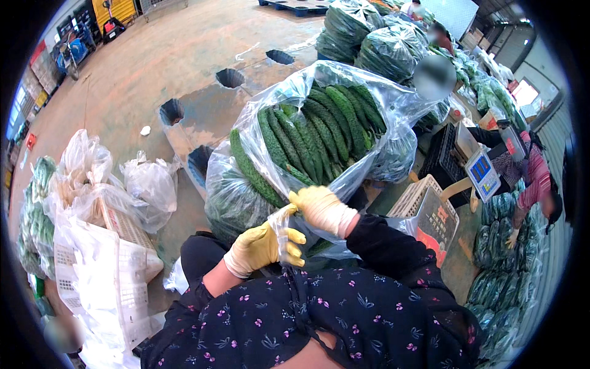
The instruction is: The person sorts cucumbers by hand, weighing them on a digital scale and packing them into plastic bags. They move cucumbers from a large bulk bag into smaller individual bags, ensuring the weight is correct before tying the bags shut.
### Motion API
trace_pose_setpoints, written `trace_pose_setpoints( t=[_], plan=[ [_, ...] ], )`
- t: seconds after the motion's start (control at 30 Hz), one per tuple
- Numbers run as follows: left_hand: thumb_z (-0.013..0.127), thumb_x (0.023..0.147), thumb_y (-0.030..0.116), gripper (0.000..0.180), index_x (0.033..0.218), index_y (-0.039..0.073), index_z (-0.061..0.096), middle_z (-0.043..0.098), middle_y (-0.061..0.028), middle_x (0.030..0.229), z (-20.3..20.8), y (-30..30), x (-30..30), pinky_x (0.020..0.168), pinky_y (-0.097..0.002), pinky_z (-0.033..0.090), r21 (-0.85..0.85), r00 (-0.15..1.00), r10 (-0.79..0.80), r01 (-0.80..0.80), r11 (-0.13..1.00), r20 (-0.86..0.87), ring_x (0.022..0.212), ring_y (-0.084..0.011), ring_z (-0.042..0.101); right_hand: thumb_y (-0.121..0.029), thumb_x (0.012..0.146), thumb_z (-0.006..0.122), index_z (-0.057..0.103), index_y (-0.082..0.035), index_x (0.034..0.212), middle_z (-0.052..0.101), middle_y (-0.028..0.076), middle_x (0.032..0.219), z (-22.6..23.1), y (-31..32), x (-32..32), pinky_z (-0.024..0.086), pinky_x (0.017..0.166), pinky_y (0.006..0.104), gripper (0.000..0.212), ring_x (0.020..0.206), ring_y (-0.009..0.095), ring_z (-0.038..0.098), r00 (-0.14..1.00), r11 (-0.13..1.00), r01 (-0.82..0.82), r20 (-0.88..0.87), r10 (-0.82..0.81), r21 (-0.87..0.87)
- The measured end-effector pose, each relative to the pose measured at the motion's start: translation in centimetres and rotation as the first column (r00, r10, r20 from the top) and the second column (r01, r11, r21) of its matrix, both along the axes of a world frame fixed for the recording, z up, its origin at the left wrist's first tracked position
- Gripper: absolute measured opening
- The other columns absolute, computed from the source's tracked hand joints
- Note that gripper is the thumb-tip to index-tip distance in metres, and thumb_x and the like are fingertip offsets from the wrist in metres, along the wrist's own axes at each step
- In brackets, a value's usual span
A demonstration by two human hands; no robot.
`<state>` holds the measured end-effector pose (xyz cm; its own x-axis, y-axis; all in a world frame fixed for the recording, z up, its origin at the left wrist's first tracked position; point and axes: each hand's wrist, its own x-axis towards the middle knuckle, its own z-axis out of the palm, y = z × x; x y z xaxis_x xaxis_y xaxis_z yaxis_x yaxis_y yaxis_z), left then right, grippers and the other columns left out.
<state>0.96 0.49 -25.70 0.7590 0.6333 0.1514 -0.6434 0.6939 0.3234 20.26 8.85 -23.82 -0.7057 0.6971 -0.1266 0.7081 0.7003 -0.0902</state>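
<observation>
In front of me stands a large clear plastic bag (257, 106), its mouth spread wide, with rows of long green bumpy cucumbers (319, 132) inside. One cucumber (249, 169) lies along the near left side. My right hand (322, 209), in a yellow glove, is closed on plastic film at the bag's near edge. Just left and below it, my left hand (265, 246), gloved the same way, has curled fingers around a twisted strip of clear plastic film (284, 237). The film runs between both hands; whether it is all part of the bag I cannot tell.
A blue pallet (200, 161) lies beneath the bag. At left are a white crate (101, 264) and crumpled plastic bags (149, 189). To the right stand a printed carton (435, 224), a scale (482, 175) and a co-worker (533, 190) beside bagged cucumbers. Full bags (393, 52) stand behind.
</observation>
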Motion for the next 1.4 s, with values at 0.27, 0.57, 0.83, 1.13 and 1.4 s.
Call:
trace_pose_setpoints(
  t=[0.27, 0.57, 0.83, 1.13, 1.4],
  plan=[
    [0.064, 0.078, 0.044, 0.089, 0.146, 0.014, 0.016, 0.054, -0.0247, 0.118, 0.7, -0.1, -0.1, 0.093, -0.0623, 0.04, -0.045, 0.995, 0.041, -0.045, 0.998, -0.086, 0.101, -0.0362, 0.061, -0.042, 0.077, 0.063, 0.064, -0.001, 0.098, 0.066, 0.022, 0.094, -0.5, 6.4, 3.9, 0.049, 0.082, 0.0425, 0.046, 0.089, 0.035, 0.063, 0.843, 0.803, 0.517, 0.014, -0.538, -0.295],
    [0.064, 0.082, 0.041, 0.086, 0.147, 0.017, 0.014, 0.051, -0.0236, 0.122, 0.0, -0.3, -0.3, 0.095, -0.0585, 0.041, -0.002, 1.0, 0.011, -0.011, 1.0, -0.023, 0.105, -0.0362, 0.059, -0.036, 0.073, 0.072, 0.063, -0.006, 0.102, 0.064, 0.017, 0.097, -0.8, 6.1, 2.7, 0.046, 0.085, 0.0407, 0.043, 0.096, 0.033, 0.061, 0.825, 0.835, 0.52, -0.148, -0.546, -0.18],
    [0.066, 0.081, 0.04, 0.087, 0.147, 0.017, 0.013, 0.052, -0.0238, 0.122, -0.1, 0.5, -0.6, 0.095, -0.0585, 0.041, -0.056, 0.999, 0.05, -0.051, 0.997, -0.021, 0.104, -0.0359, 0.059, -0.031, 0.066, 0.076, 0.066, -0.013, 0.095, 0.06, 0.011, 0.085, 2.7, 7.3, 3.0, 0.047, 0.073, 0.0421, 0.035, 0.084, 0.031, 0.059, 0.881, 0.851, 0.439, -0.321, -0.346, 0.288],
    [0.065, 0.081, 0.041, 0.086, 0.147, 0.019, 0.014, 0.051, -0.0236, 0.123, -0.3, 0.6, -0.9, 0.096, -0.0598, 0.039, -0.041, 0.998, 0.059, -0.059, 0.997, -0.009, 0.106, -0.0375, 0.058, -0.018, 0.076, 0.076, 0.064, -0.002, 0.103, 0.064, 0.007, 0.095, 3.5, 6.7, 10.4, 0.047, 0.08, 0.0275, 0.034, 0.086, 0.015, 0.059, 0.312, 0.768, 0.544, -0.768, -0.559, -0.339],
    [0.064, 0.081, 0.039, 0.085, 0.147, 0.018, 0.014, 0.052, -0.0233, 0.122, 0.0, 0.7, -0.5, 0.096, -0.0578, 0.041, -0.054, 0.998, 0.059, -0.059, 0.997, 0.003, 0.105, -0.0352, 0.059, -0.034, 0.079, 0.066, 0.062, -0.006, 0.108, 0.063, 0.02, 0.103, -1.7, 10.3, 7.5, 0.048, 0.084, 0.041, 0.04, 0.097, 0.035, 0.061, 0.647, 0.721, 0.689, -0.387, -0.656, -0.07]
  ],
)
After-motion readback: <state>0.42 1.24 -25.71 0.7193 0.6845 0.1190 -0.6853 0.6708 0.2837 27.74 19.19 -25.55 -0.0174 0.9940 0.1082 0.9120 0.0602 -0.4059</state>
